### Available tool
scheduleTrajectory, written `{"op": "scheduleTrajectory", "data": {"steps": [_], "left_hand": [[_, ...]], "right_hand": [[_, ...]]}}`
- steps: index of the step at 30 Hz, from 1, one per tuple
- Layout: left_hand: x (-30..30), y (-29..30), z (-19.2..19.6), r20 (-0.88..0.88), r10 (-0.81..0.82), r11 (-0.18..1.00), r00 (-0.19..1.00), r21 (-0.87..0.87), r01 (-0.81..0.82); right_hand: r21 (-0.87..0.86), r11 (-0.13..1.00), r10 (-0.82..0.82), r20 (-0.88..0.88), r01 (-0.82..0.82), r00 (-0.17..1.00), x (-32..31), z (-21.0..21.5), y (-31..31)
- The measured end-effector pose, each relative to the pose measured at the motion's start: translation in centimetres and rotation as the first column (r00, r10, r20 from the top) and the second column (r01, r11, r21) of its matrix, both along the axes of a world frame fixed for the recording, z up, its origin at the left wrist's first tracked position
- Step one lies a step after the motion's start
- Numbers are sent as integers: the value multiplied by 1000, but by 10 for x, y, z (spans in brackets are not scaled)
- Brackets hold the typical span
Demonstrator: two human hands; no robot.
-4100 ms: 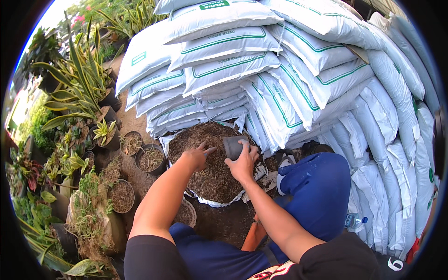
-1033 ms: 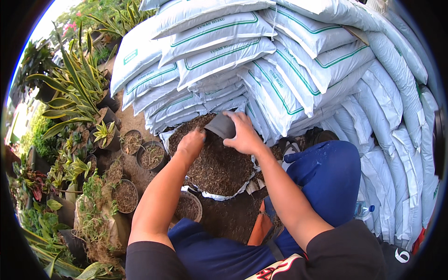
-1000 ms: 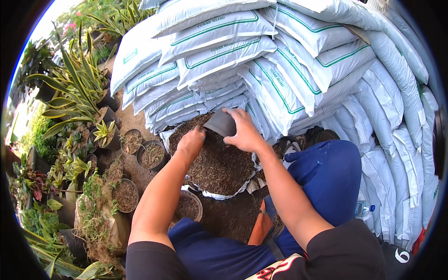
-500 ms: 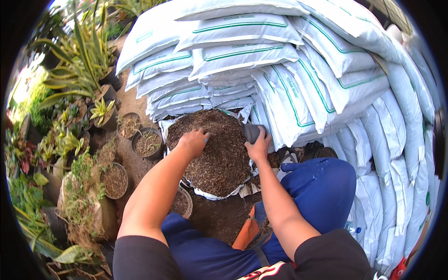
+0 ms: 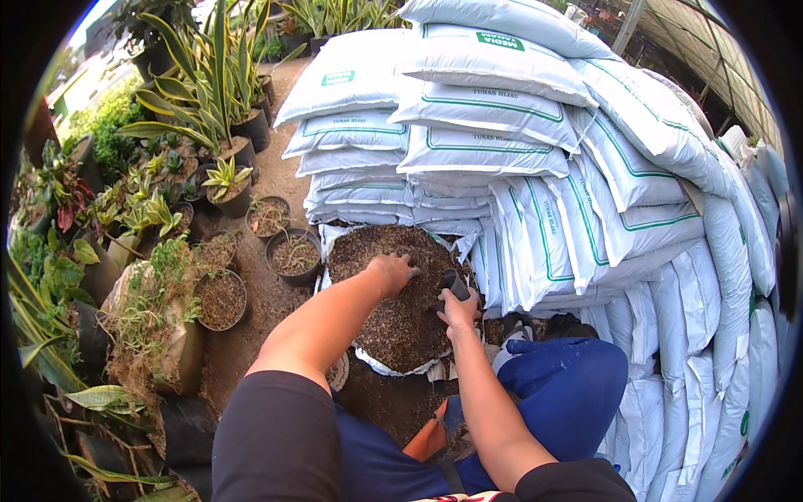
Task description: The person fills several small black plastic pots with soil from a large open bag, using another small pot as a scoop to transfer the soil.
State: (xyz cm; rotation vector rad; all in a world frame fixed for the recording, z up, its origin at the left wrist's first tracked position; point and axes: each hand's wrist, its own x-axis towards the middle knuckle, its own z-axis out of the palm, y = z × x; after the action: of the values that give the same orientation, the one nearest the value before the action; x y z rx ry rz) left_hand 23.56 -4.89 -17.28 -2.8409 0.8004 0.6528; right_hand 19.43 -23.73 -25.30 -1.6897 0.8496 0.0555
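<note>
A mound of dark brown potting soil (image 5: 381,314) fills an open white sack (image 5: 376,365) in front of me. My left hand (image 5: 391,274) rests on the upper part of the soil, fingers stretched out, their tips dusty and partly hidden. On the mound's right side, my right hand (image 5: 459,311) is closed around a small black plant pot (image 5: 454,285). The pot is tilted over the soil; what is inside it cannot be made out.
White filled sacks (image 5: 493,105) with green print are stacked high behind and to the right. Potted plants (image 5: 230,177) and pots of dry growth (image 5: 293,256) crowd the left. My blue-clad knee (image 5: 577,368) is close on the right. An orange object (image 5: 428,437) lies between my legs.
The view has shifted, so the scene sits lower and further right. My right hand has brought the pot from the mound's edge inward over the soil. My left hand stays at the soil.
</note>
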Motion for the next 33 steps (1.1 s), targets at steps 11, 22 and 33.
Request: {"op": "scheduleTrajectory", "data": {"steps": [11,22,33], "left_hand": [[-4,16,-9,161,-2,1000,987,31,-3],[-5,30,-6,184,15,994,983,107,-35],[9,32,-9,95,44,997,995,54,-49]], "right_hand": [[-442,864,413,352,-241,840,4,54,0],[-699,636,753,468,-327,462,-7,115,13],[-680,648,758,533,-343,376,28,137,-13]]}}
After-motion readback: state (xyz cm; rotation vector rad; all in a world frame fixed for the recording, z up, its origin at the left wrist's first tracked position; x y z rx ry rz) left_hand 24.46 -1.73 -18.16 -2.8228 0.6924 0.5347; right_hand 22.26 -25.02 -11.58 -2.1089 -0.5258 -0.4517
